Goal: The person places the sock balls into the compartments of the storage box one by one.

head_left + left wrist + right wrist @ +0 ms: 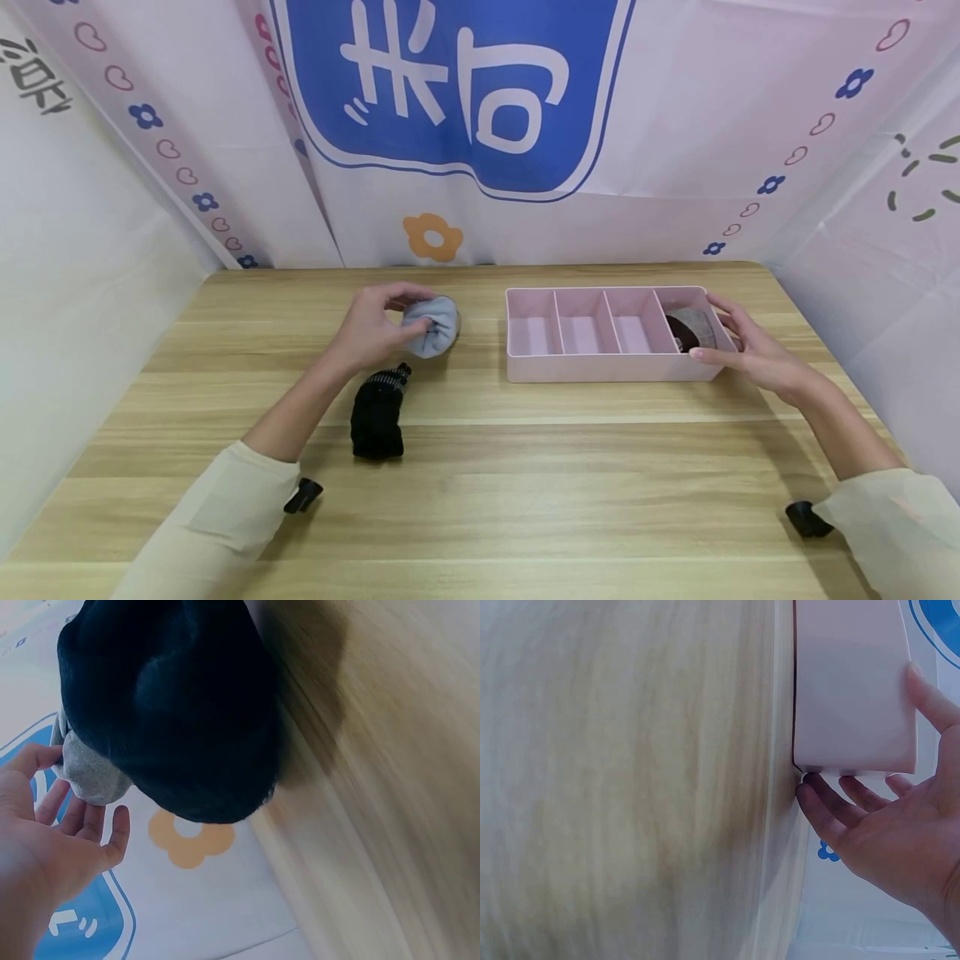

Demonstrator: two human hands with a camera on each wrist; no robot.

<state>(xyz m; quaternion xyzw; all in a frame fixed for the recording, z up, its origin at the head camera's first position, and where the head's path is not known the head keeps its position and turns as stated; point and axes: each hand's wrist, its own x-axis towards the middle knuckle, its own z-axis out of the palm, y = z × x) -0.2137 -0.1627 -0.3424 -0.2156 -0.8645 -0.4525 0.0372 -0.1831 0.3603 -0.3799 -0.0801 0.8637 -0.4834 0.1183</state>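
My left hand (pixel 372 327) holds a light grey-blue rolled sock (pixel 431 327) between thumb and fingers; in the left wrist view the grey bundle (pixel 93 774) is partly covered by a black sock. That black sock (pixel 378 417), with a striped cuff, lies on the table just below the left hand. A pink divided box (pixel 611 368) stands to the right, its rightmost compartment holding a grey and dark brown rolled sock (pixel 699 325). My right hand (pixel 757 350) grips the box's right end, thumb on the front rim and fingers against the end wall (pixel 855 712).
The box's other compartments (pixel 532 325) show bare pink bottoms. The wooden table (pixel 525 492) reaches back to a printed cloth backdrop (pixel 675 167), with white cloth at both sides. Small black clips (pixel 303 496) hang by the sleeves.
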